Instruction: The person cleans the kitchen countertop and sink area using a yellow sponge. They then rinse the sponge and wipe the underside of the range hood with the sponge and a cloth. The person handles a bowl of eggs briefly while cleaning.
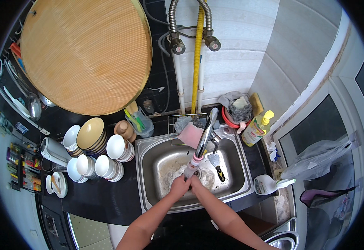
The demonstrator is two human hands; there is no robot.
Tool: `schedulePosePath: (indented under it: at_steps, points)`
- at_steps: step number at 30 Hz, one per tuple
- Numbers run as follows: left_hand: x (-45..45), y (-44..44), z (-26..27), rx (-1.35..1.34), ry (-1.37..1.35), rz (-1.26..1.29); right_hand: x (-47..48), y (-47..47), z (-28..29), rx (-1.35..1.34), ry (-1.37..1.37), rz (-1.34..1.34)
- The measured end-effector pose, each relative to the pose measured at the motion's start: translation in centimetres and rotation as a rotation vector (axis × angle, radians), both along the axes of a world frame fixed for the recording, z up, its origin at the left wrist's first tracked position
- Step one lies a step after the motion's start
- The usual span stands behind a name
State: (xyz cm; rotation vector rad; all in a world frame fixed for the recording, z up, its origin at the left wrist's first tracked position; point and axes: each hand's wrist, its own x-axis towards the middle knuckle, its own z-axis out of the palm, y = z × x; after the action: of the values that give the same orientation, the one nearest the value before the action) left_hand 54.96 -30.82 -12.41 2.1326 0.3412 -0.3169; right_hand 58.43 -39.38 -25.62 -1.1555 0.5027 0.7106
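Observation:
My left hand (179, 185) and my right hand (195, 183) are close together over the stainless steel sink (238, 184), right below the end of the faucet. The chrome faucet (207, 132) carries a pink and clear nozzle extension (192, 167) that reaches down to my fingers. Something dark shows between the hands, too small to name, and whether they grip it or the nozzle is unclear. Pale, foamy-looking wetness spreads over the basin floor beside the left hand. To the right of my right hand lies a scraper (217, 167) with a black and yellow handle.
Stacked bowls (109, 167) stand left of the sink. Behind it, a wire rack (173, 128) bears a pink cloth (190, 135). A dish soap bottle (256, 129), a white spray bottle (267, 184) and a red basin (229, 120) flank the right side. A large round wooden board (86, 56) hangs upper left.

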Motion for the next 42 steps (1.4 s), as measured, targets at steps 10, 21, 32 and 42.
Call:
schedulePosePath:
  at_steps: [10,21,32,42]
  points:
    - [0.3,4.9,-5.3,-0.214,0.012,0.279,1.0,-10.8,5.9,0.371,0.060,-0.440]
    - [0.8,1.3,-0.5,-0.968,0.087,0.323,-1.6,-13.9,-1.9,-0.048,0.307,-0.211]
    - [0.2,2.0,2.2,-1.107,0.150,0.434,-1.1,-5.1,7.8,0.043,-0.187,0.182]
    - [0.7,2.3,-2.6,-0.897,0.063,0.772,-0.4,-2.0,7.3,0.133,-0.281,-0.242]
